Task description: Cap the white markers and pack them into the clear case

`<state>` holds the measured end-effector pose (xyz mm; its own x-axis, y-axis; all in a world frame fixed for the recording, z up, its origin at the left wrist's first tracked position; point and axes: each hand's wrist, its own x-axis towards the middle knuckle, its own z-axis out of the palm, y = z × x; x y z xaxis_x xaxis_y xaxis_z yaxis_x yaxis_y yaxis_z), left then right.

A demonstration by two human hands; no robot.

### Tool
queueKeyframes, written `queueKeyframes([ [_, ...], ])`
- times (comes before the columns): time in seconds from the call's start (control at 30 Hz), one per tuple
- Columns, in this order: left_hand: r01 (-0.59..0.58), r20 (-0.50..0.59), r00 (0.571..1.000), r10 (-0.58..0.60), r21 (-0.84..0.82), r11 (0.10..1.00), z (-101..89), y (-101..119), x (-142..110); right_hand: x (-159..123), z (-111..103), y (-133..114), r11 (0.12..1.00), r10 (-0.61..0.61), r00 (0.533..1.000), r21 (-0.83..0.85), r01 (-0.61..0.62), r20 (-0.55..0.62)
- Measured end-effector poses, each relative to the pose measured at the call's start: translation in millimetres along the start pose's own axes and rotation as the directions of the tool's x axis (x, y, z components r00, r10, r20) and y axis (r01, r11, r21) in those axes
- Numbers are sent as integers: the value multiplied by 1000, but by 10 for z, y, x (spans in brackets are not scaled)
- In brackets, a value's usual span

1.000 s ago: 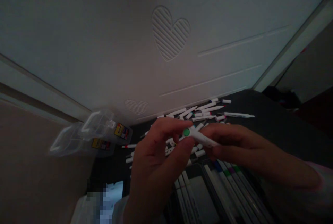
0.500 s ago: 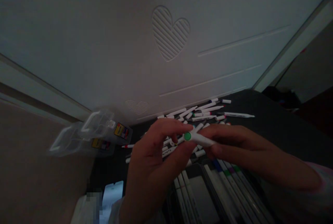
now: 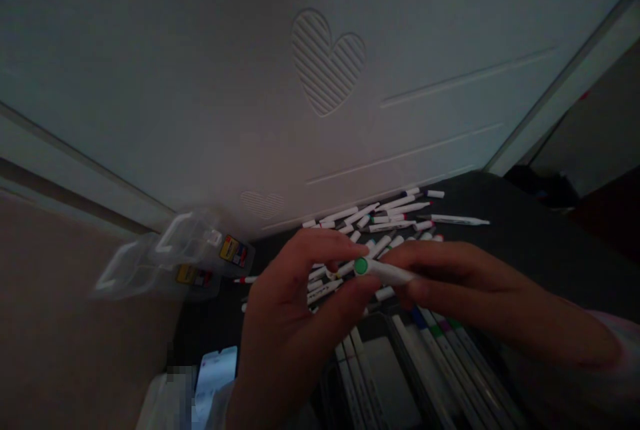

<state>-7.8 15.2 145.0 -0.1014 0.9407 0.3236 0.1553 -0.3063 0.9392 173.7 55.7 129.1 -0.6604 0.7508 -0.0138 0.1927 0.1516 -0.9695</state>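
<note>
A white marker with a green end cap point(image 3: 380, 271) is held between both hands, low in the middle of the dim view. My left hand point(image 3: 295, 323) pinches its green end with thumb and fingers. My right hand point(image 3: 465, 290) grips the barrel from the right. Behind them a loose pile of white markers point(image 3: 385, 217) lies on a dark surface. Just below the hands, a tray of markers point(image 3: 425, 357) holds several in rows, coloured ends up.
A pale panel with an embossed heart point(image 3: 327, 63) rises behind the pile. Clear plastic cases point(image 3: 175, 257) with coloured labels lie at the left. A phone-like screen point(image 3: 215, 370) glows at the bottom left.
The green-capped marker has sunk slightly lower and turned a little between the hands. Both hands stay closed on it.
</note>
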Motion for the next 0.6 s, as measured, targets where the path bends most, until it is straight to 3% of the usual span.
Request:
queueKeyframes([
  [0.2,23,-54,998,-26,-43,999,54,4,-16,0,1,-9,1000,7,1000,-9,-7,-9],
  [0.4,-24,71,997,20,51,998,-37,-19,-7,-2,6,8,1000,0,1000,-7,0,-15],
  [0.6,-67,87,994,60,84,994,-44,-18,10,11,5,-6,998,-54,998,-29,53,-17],
])
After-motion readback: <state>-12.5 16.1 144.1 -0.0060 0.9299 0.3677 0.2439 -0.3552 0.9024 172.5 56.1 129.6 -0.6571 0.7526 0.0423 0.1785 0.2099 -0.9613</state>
